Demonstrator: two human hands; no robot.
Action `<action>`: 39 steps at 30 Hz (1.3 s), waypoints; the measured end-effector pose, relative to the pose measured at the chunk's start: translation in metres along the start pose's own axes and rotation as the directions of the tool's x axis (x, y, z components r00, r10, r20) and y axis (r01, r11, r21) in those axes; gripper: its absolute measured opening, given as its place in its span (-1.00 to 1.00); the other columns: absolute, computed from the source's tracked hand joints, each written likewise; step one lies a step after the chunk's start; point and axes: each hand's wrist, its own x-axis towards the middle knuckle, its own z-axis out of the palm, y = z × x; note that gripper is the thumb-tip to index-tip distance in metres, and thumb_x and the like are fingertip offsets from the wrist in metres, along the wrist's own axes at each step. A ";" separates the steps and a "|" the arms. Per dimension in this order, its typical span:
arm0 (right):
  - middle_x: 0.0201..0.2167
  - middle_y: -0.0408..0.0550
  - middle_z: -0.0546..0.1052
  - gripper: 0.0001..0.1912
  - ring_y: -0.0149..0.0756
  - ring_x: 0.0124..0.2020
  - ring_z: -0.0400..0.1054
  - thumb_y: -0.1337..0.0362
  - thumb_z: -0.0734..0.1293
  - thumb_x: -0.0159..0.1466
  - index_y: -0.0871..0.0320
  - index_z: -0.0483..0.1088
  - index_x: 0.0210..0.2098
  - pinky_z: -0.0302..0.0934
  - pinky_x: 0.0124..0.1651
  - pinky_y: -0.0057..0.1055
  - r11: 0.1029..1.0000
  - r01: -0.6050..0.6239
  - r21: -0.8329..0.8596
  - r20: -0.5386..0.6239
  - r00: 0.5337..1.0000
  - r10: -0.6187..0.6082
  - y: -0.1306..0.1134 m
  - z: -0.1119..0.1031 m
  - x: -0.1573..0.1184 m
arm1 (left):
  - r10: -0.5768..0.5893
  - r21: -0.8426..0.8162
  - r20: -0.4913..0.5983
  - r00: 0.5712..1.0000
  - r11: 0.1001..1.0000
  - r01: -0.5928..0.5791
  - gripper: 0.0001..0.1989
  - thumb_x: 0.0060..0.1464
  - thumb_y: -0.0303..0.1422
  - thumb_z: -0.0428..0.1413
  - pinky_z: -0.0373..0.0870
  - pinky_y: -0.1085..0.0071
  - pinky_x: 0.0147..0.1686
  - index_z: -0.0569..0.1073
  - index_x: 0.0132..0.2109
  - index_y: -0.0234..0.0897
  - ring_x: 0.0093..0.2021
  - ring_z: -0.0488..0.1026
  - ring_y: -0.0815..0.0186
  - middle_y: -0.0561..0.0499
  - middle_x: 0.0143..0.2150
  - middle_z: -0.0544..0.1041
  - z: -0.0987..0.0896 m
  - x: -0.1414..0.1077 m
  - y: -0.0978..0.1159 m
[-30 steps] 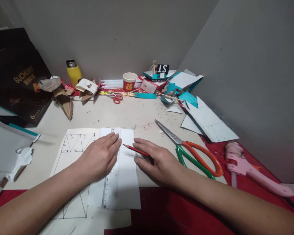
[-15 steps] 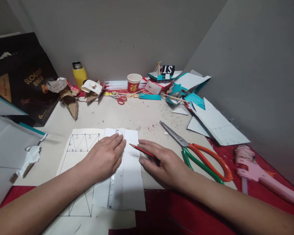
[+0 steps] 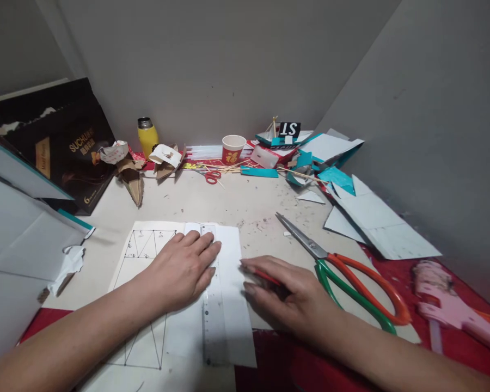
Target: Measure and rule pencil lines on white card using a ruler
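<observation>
The left hand (image 3: 188,269) lies palm down at lower centre, its fingers extended and slightly apart across a clear plastic ruler (image 3: 212,326) on a white sheet of paper (image 3: 232,294). The ruler runs lengthwise down the sheet; its numbers are too faint to read. Just right of it, the right hand (image 3: 289,291) holds a red-and-dark pencil (image 3: 269,276) between thumb and bent fingers, near the sheet's right edge.

Partly under the white sheet, a cream drawing sheet (image 3: 147,277) bears ruled triangles, dots and small handwritten marks, too small to read surely.

At the left, a black box (image 3: 71,158) leans with gold lettering that begins "SUCHU", smaller characters beneath, and a gold "6" near its bottom corner; its orange label is blurred. The paper cup (image 3: 233,149) at upper centre shows a gold "福" on red. At upper right of centre, a black piece (image 3: 289,129) carries white letters "ST", upside down.

The work surface (image 3: 212,204) is a pale board flecked with dark specks and scraps, over a red covering (image 3: 277,359) visible at the lower edge and right. Large shears (image 3: 318,250) with one orange and one green handle lie right of centre, a pink glue gun (image 3: 445,305) at lower right. Small red-handled scissors (image 3: 213,177), thin wooden sticks (image 3: 228,170) and a yellow bottle (image 3: 147,139) stand or lie toward the back. Plain grey walls (image 3: 188,60) meet in a corner behind.
</observation>
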 end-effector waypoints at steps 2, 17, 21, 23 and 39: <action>-0.27 0.02 0.55 -0.71 -0.30 -0.29 0.47 0.31 0.30 0.29 0.19 0.36 0.01 0.38 -0.25 -0.41 0.999 0.020 0.028 0.100 0.995 -0.022 -0.004 0.002 -0.003 | -0.007 -0.024 -0.001 1.000 1.000 0.007 -0.59 0.26 -0.24 -0.06 0.33 0.03 -0.06 0.30 0.20 -0.23 0.04 0.36 -0.02 -0.19 0.17 0.40 0.000 0.000 -0.005; 0.01 0.08 0.44 -0.13 -0.07 -0.21 0.48 0.10 0.46 0.07 0.02 0.11 0.31 0.37 -0.22 -0.18 0.968 -0.125 -0.217 0.529 0.818 0.225 -0.028 0.007 -0.006 | -0.101 -0.220 -0.139 0.985 0.973 0.069 -0.27 -0.02 -0.01 0.22 0.27 -0.06 0.06 0.21 0.21 -0.23 0.14 0.29 -0.09 -0.25 0.20 0.34 0.013 0.006 -0.020; 0.09 0.17 0.40 0.02 0.07 -0.22 0.51 0.00 0.47 0.04 0.03 -0.01 0.38 0.40 -0.25 -0.05 0.938 -0.104 -0.330 0.532 0.801 0.276 -0.031 0.012 -0.008 | -0.137 -0.290 -0.165 0.977 0.953 0.085 -0.32 -0.01 -0.05 0.23 0.26 -0.06 0.05 0.25 0.18 -0.23 0.10 0.30 -0.07 -0.21 0.13 0.40 0.013 0.007 -0.019; 0.12 0.21 0.37 0.02 0.12 -0.23 0.52 0.00 0.46 0.05 0.04 -0.03 0.39 0.42 -0.26 0.01 0.929 -0.107 -0.354 0.564 0.768 0.303 -0.031 0.012 -0.008 | -0.151 -0.337 -0.179 0.972 0.938 0.084 -0.33 -0.03 -0.07 0.25 0.23 -0.08 0.07 0.27 0.17 -0.22 0.10 0.29 -0.07 -0.19 0.12 0.40 0.014 0.006 -0.018; 0.10 0.14 0.47 -0.02 -0.04 -0.02 0.48 0.23 0.42 0.15 0.03 -0.19 0.39 0.44 -0.08 -0.22 0.989 -0.001 -0.148 0.252 0.967 0.039 -0.015 0.011 -0.021 | -0.746 -0.939 -0.096 0.659 0.288 0.188 -0.82 0.15 -0.24 0.10 0.27 0.45 -0.53 0.36 -0.13 -0.17 -0.53 0.30 0.44 0.14 -0.33 0.35 0.003 0.008 -0.021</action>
